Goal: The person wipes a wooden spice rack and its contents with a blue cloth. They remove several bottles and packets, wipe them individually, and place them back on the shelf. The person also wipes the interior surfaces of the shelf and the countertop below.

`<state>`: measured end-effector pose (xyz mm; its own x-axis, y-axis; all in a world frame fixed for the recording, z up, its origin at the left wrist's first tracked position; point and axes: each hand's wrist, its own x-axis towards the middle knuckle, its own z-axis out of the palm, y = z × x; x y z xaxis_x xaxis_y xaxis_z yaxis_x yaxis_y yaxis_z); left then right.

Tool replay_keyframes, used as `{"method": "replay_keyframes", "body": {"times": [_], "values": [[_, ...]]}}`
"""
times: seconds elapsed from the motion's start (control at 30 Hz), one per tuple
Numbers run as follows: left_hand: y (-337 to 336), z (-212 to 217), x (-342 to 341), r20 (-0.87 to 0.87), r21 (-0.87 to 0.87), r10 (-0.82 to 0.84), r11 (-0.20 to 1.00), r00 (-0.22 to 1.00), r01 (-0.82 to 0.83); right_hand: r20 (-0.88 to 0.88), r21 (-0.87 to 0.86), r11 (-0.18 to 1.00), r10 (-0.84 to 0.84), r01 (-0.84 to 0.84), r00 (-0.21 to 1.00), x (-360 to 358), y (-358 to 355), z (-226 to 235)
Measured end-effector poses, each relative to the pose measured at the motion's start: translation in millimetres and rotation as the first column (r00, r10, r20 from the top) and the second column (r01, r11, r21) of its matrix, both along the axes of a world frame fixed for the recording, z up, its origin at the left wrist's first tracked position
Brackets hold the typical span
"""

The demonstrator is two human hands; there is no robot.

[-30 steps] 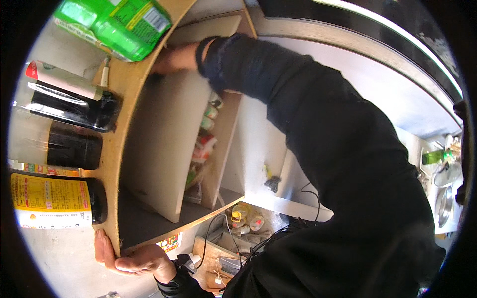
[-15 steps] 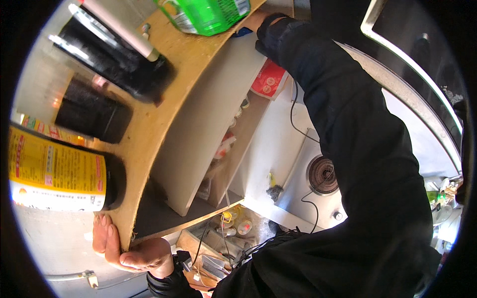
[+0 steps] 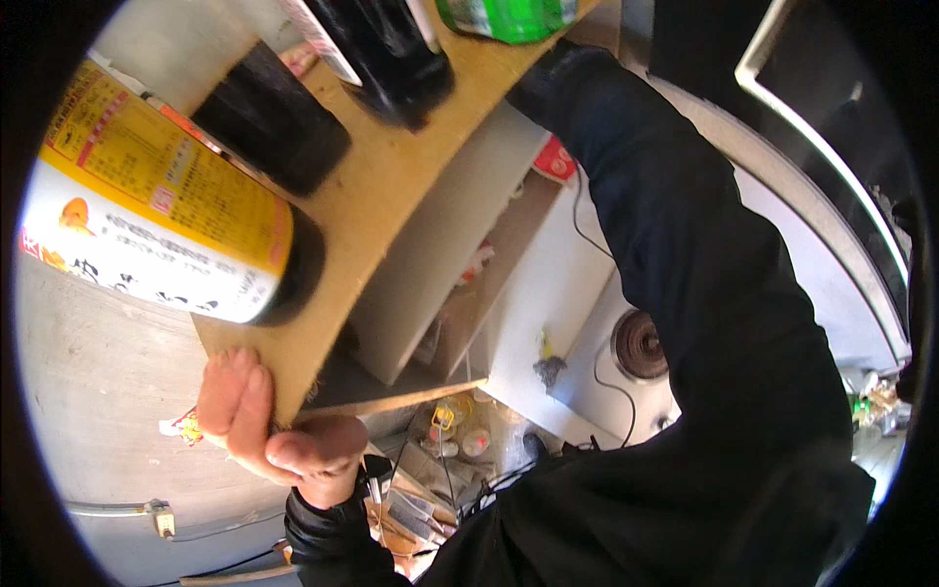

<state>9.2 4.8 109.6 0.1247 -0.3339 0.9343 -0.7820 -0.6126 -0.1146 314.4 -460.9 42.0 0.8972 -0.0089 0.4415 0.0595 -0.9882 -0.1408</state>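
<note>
My left hand is closed round the near-left corner of a wooden shelf unit, its fingers on the outer side and the thumb along the front edge. My right arm reaches across to the far end of the unit. Its sleeve ends there and hides the hand. On top of the unit stand a bottle with a yellow and white label, a half-filled container of dark liquid, a dark bottle and a green plastic container.
Inside the unit a pale board and a red packet show. Beyond are a white surface with a round coiled burner and a black cord. Jars and clutter lie low down. A pale wall stands at left.
The shelf unit and its bottles now sit further right and higher in the picture, and my left hand has shifted with the corner. My right hand, partly visible before, is now hidden.
</note>
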Motion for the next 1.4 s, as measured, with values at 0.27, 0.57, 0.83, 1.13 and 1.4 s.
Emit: {"method": "replay_keyframes", "body": {"times": [0.27, 0.57, 0.83, 1.13, 1.4], "values": [[-11.3, 1.4, -1.5, 0.058, -0.068, 0.034, 0.997, 0.998, -0.030, 0.030, -0.025, 0.950, 0.310, -0.310, 0.950, -43.2, 114.1, 0.3], [-9.7, 2.8, 1.7, 0.061, -0.087, -0.077, 0.993, 0.995, 0.082, 0.010, -0.079, 0.720, 0.692, -0.689, 0.722, -118.8, 248.3, 9.4], [-19.7, 5.5, -5.2, 0.043, -0.097, -0.092, 0.991, 0.995, 0.096, -0.039, -0.113, 0.506, 0.858, -0.855, 0.513, -188.0, 303.8, 21.8], [-14.4, 3.5, -4.6, 0.034, -0.150, -0.066, 0.986, 0.997, 0.070, -0.235, 0.018, 0.597, 0.782, -0.802, 0.577, -306.2, 275.4, 36.6], [-10.0, 1.6, -6.8, -0.021, -0.134, -0.069, 0.989, 0.997, 0.066, -0.116, -0.343, 0.685, 0.648, -0.643, 0.753, -272.4, 233.4, 28.0]]}}
